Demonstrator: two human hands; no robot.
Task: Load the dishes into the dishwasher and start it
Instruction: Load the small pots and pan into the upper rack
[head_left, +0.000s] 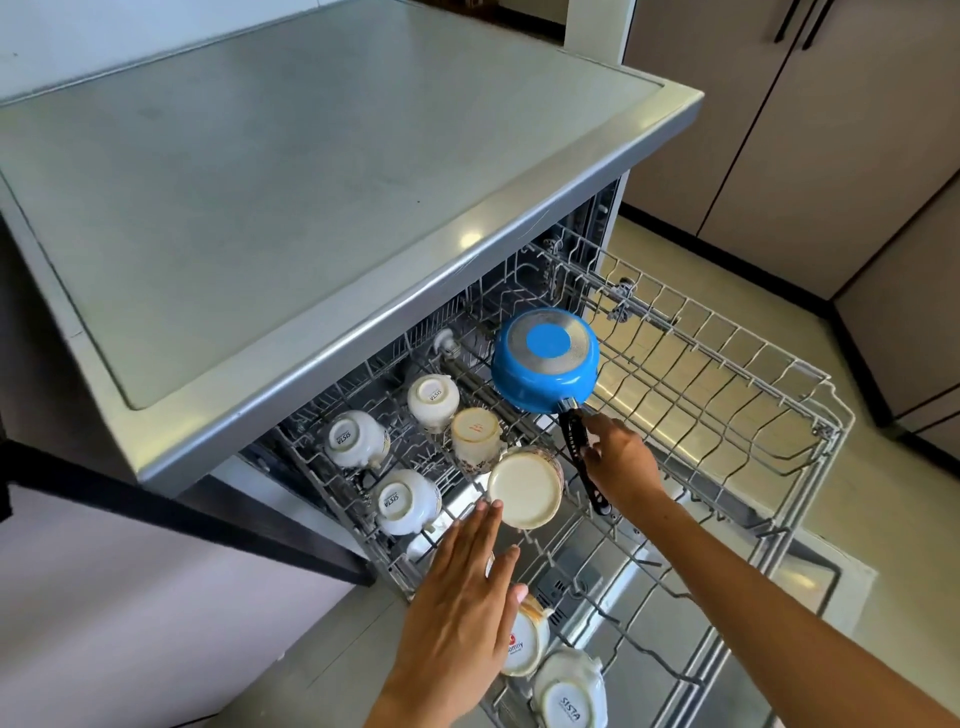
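Note:
The dishwasher's upper wire rack (727, 395) is pulled out. A blue saucepan (543, 358) lies upside down in it, and my right hand (621, 460) grips its black handle (574, 434). My left hand (462, 592) hovers flat with straight fingers over the rack's near left part, fingertips next to the base of an upturned cream bowl (524, 488). Several white cups (434, 400) stand inverted in the rack's left half. Two more cups (569, 693) lie at the near edge, one partly hidden under my left hand.
The dishwasher's grey steel top (291, 182) fills the upper left. The open door (810, 566) lies below the rack. The right half of the rack holds nothing. Brown cabinet doors (831, 130) stand at the right, over a pale floor (893, 509).

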